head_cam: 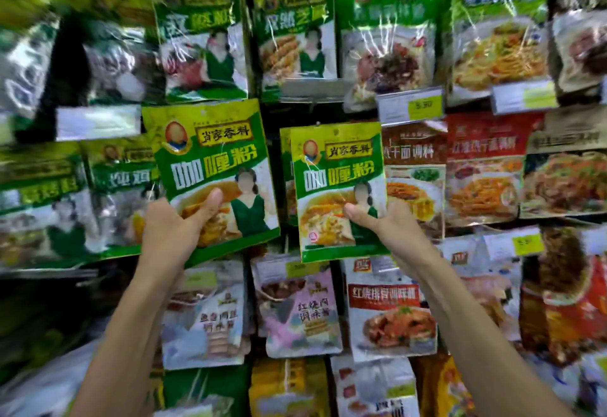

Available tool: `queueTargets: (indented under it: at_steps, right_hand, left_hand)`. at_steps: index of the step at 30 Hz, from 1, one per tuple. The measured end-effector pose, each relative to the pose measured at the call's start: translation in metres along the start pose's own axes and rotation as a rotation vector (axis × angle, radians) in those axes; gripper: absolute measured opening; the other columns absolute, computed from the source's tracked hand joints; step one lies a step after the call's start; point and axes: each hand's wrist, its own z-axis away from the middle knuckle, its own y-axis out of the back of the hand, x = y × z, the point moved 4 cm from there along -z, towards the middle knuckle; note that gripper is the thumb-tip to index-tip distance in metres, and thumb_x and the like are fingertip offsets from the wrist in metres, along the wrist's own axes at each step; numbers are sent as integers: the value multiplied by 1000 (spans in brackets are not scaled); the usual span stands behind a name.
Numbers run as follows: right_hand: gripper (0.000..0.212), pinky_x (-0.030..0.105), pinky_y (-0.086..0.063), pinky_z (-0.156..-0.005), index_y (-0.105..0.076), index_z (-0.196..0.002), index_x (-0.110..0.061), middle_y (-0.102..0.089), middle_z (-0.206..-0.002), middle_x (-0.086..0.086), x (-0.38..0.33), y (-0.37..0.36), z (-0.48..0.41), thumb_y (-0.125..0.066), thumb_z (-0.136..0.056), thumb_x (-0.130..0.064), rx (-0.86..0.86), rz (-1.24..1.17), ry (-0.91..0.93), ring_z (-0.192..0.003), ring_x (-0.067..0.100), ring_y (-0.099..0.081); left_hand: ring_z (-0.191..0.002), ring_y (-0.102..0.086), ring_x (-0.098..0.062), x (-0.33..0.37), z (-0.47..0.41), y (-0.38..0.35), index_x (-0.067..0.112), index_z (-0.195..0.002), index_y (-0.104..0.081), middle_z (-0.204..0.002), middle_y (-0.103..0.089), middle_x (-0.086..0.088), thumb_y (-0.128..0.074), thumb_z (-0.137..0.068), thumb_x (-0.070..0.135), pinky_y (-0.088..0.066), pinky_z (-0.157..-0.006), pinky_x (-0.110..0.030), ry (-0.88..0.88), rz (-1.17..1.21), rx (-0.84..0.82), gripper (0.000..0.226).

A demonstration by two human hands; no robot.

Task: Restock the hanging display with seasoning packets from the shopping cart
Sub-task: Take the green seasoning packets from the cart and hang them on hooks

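My left hand (174, 229) grips a green and yellow curry powder packet (210, 167) by its lower left corner, thumb on the front, held tilted in front of the display. My right hand (384, 219) pinches a second, matching curry powder packet (338, 183) at its lower right, thumb on the front. That packet sits up against the hanging display, with another green packet (285, 167) just behind it on the same spot. Whether it hangs on a hook I cannot tell. The shopping cart is out of view.
The hanging display fills the view with rows of seasoning packets: green ones (292, 29) above, red and brown ones (483, 167) to the right, pale ones (302, 311) below. Price tags (410, 108) stick out on hook ends. A dark gap (272, 114) lies between the two held packets.
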Motion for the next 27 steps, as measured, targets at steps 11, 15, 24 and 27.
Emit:
queueTargets:
  at_steps: [11,15,24,27]
  right_hand:
    - [32,28,-40,-67,-50,-67,-9,-52,-61,5,-7,-24,-35,-75,-84,-21,7,-137,-62,-64,16,-55]
    - [38,18,-41,-55,-47,-58,-15,-53,-49,-8,-2,-25,-38,-77,-81,-23,40,-132,-116,-55,11,-57]
    - [37,21,-41,-62,-60,-94,1,-62,-83,11,1,-30,-46,-76,-81,-29,27,-120,-235,-76,17,-62]
    - [53,34,-46,-87,-54,-107,7,-60,-107,14,7,-31,-52,-78,-80,-31,89,-77,-252,-104,27,-59]
  left_hand:
    - [-72,-69,-20,6,-6,5,40,-73,-74,-72,-73,7,-74,-64,48,-55,-80,-52,-6,25,36,12]
    - [-77,-57,-25,5,-8,3,33,-73,-71,-83,-61,-11,-75,-55,62,-50,-80,-56,-1,50,4,34]
    - [-77,-55,-26,1,-10,3,41,-73,-73,-78,-64,-7,-74,-67,49,-48,-76,-50,-14,79,-19,9]
    - [-77,-58,-26,1,-11,3,41,-76,-74,-76,-69,0,-73,-69,46,-49,-75,-47,-22,101,-32,9]
